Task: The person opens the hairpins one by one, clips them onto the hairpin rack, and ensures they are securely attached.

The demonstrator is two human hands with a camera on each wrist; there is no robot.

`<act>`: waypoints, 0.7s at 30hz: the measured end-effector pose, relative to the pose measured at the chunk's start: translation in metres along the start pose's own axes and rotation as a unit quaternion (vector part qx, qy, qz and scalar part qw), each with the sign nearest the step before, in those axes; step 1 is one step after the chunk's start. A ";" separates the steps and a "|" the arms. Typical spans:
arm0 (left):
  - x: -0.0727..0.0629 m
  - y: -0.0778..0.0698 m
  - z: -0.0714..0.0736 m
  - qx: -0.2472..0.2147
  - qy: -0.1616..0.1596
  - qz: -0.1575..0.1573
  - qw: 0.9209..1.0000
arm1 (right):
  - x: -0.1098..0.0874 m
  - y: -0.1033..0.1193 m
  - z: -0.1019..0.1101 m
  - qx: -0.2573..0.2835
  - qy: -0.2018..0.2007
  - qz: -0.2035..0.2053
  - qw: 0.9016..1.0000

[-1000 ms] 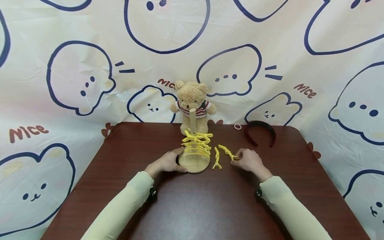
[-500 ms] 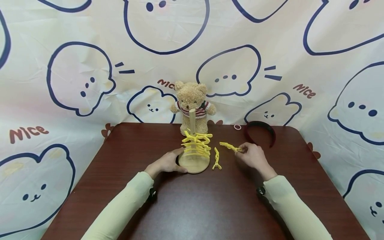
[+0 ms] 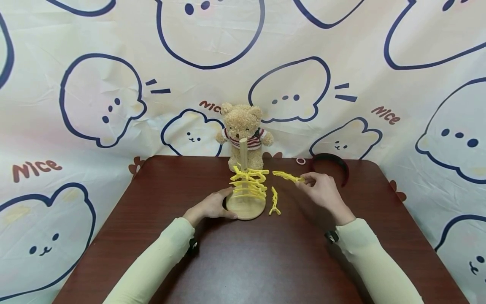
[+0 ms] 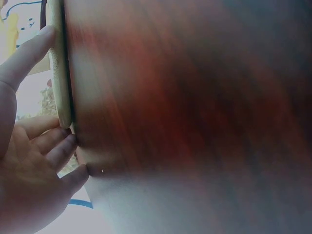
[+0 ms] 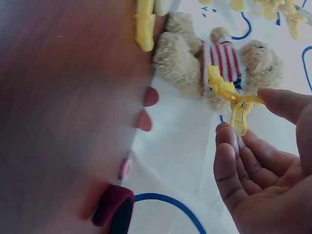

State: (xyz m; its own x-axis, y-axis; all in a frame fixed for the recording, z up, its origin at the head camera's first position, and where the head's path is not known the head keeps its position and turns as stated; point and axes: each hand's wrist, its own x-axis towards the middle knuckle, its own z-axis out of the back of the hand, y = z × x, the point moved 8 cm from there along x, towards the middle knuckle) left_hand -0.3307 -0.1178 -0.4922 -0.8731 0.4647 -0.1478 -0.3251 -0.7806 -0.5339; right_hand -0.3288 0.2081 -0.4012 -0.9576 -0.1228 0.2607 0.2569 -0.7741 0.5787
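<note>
At the middle of the table, a wooden stand (image 3: 244, 211) has a round base and an upright post, with several yellow hair clips (image 3: 248, 185) around the post. My left hand (image 3: 210, 205) grips the left side of the base, its thumb on the rim (image 4: 59, 68) and fingertips at the far part of the edge. In my right hand (image 3: 322, 192), thumb and fingers pinch the handle end of a yellow crocodile hair clip (image 5: 238, 103) held above the table, its toothed end pointing left toward the post. Another yellow clip (image 3: 274, 202) lies loose right of the base.
A teddy bear (image 3: 243, 120) in a striped shirt sits behind the post. Further right at the back are a dark red headband (image 3: 329, 157) and a small pink ring (image 3: 301, 161). A patterned cloth (image 3: 212, 33) hangs behind the table.
My right hand has lifted the clip off the table and carried it farther back, turning it closer to level. The left hand has stayed on the base.
</note>
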 end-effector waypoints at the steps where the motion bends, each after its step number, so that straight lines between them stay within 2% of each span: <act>1: 0.000 0.000 0.000 -0.001 0.000 0.000 1.000 | 0.000 0.003 0.001 0.003 0.000 0.002 1.000; 12: 0.000 0.000 0.000 -0.001 0.005 0.002 1.000 | 0.002 0.032 0.021 0.024 -0.015 0.022 0.999; 21: 0.000 0.000 0.000 0.005 0.003 -0.003 1.000 | 0.001 0.051 0.029 0.034 -0.003 0.025 0.999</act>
State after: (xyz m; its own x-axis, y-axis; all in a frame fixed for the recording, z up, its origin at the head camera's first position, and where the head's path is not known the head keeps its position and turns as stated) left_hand -0.3305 -0.1175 -0.4921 -0.8692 0.4712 -0.1500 -0.3329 -0.7819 -0.5271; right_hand -0.3125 0.1864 -0.3489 -0.9425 -0.1559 0.2956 0.3127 -0.7233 0.6157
